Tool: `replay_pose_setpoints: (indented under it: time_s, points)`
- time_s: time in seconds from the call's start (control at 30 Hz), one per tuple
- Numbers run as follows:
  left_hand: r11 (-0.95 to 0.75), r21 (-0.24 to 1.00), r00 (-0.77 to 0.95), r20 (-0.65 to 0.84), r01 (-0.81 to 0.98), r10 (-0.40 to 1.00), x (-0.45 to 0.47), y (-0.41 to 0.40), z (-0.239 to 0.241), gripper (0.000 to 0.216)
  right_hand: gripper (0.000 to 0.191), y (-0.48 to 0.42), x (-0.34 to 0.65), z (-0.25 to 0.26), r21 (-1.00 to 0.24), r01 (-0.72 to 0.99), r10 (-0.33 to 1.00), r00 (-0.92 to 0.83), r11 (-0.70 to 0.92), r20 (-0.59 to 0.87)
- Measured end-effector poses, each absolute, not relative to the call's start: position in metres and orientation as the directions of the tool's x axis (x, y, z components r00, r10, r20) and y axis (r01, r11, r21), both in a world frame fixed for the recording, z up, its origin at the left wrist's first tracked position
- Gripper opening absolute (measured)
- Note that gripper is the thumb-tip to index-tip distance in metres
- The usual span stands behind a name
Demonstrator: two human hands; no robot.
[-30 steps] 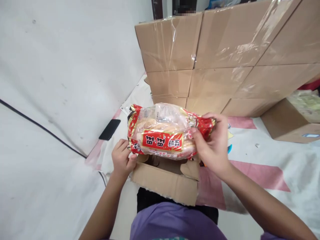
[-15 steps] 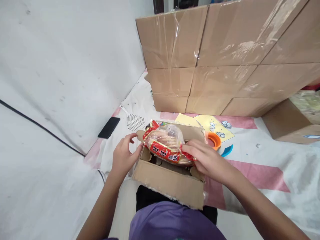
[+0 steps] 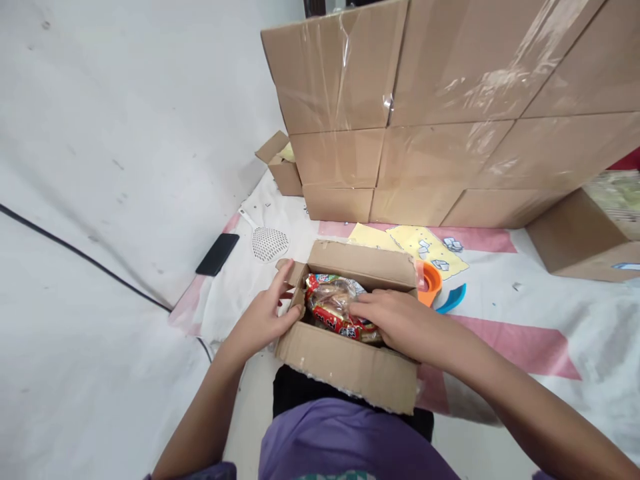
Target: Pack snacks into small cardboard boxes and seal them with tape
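Note:
A small open cardboard box (image 3: 345, 363) sits in front of me on the floor cloth. Inside it lies a red and clear snack packet (image 3: 333, 307) of rice crackers. My right hand (image 3: 395, 320) reaches into the box, its fingers pressed down on the packet's right end. My left hand (image 3: 267, 313) rests against the box's left side flap, fingers stretched along the cardboard with the thumb at the near corner.
A wall of taped cardboard cartons (image 3: 450, 113) stands close behind. An orange tape roll (image 3: 429, 283) and a blue piece (image 3: 453, 299) lie right of the box, yellow paper (image 3: 410, 243) beyond. A black phone (image 3: 217, 255) and white mesh swatter (image 3: 267, 241) lie left. Another carton (image 3: 580, 233) is far right.
The snack packet, held up in both hands above the box, has gone down into the box. My left hand let go and moved to the box's left flap.

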State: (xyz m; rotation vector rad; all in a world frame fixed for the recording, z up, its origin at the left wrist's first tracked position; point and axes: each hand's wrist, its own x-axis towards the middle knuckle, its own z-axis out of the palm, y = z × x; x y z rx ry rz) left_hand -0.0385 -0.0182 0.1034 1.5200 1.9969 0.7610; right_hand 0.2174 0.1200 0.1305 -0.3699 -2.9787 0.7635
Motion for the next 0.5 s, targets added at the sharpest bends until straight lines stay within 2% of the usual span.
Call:
replay_pose_setpoints:
  time_s: [0.07, 0.13, 0.2, 0.27, 0.33, 0.4, 0.43, 0.5]
  points:
    - [0.22, 0.673, -0.252, -0.052, 0.706, 0.966, -0.039, -0.017, 0.101, 0.085, 0.035, 0.12, 0.229, 0.144, -0.43, 0.223, 0.264, -0.964, 0.875, 0.036]
    - [0.205, 0.66, -0.283, 0.013, 0.723, 0.959, -0.04, -0.017, 0.098, 0.089, 0.027, 0.123, 0.245, 0.155, -0.406, 0.236, 0.324, -0.932, 0.883, 0.163]
    - [0.098, 0.681, -0.252, 0.13, 0.726, 0.959, -0.044, -0.018, 0.093, 0.099, 0.033, 0.128, 0.261, 0.154, -0.424, 0.33, 0.482, -0.813, 0.843, 0.327]
    - [-0.08, 0.701, -0.109, 0.22, 0.708, 0.969, -0.049, -0.019, 0.087, 0.103, 0.044, 0.134, 0.271, 0.135, -0.506, 0.452, 0.664, -0.634, 0.735, 0.397]
    - [-0.227, 0.702, 0.077, 0.239, 0.675, 0.968, -0.057, -0.02, 0.082, 0.105, 0.05, 0.138, 0.274, 0.106, -0.644, 0.474, 0.781, -0.52, 0.6, 0.345]
    - [-0.306, 0.682, 0.19, 0.241, 0.664, 0.952, -0.064, -0.02, 0.078, 0.119, 0.047, 0.139, 0.27, 0.08, -0.776, 0.353, 0.818, -0.464, 0.522, 0.339]
    - [-0.333, 0.664, 0.223, 0.247, 0.669, 0.943, -0.067, -0.02, 0.075, 0.129, 0.042, 0.139, 0.266, 0.071, -0.816, 0.249, 0.811, -0.44, 0.522, 0.384]
    - [-0.399, 0.602, 0.292, 0.272, 0.692, 0.917, -0.072, -0.021, 0.072, 0.145, 0.029, 0.138, 0.261, 0.065, -0.814, 0.03, 0.738, -0.443, 0.58, 0.509]
